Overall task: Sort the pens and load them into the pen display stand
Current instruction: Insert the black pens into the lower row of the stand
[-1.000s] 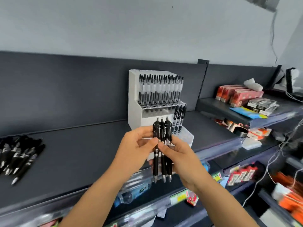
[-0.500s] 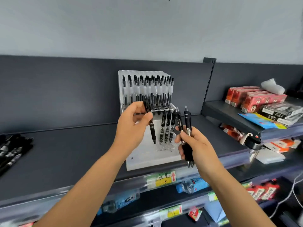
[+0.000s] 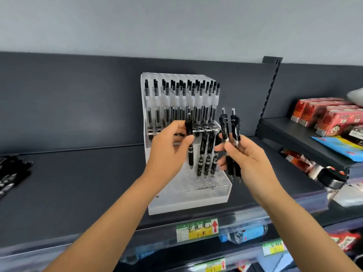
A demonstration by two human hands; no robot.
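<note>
A clear pen display stand (image 3: pixel 196 199) was seen on the dark shelf (image 3: pixel 78 183), its upper tier filled with clear-barrelled pens (image 3: pixel 182 103). A single black pen (image 3: pixel 190 152) was pinched between the thumb and fingers of the left hand (image 3: pixel 169 146), tip down, just in front of the lower tier and beside three black pens (image 3: pixel 206 154) seated there. A pair of black pens (image 3: pixel 229 130) was gripped in the right hand (image 3: pixel 247 156), tips down, just right of the stand. What appeared to be a pile of dark pens (image 3: pixel 11 173), blurred, was noted at the shelf's left edge. Red boxes (image 3: pixel 324 114) were stacked on a neighbouring shelf at right.
</note>
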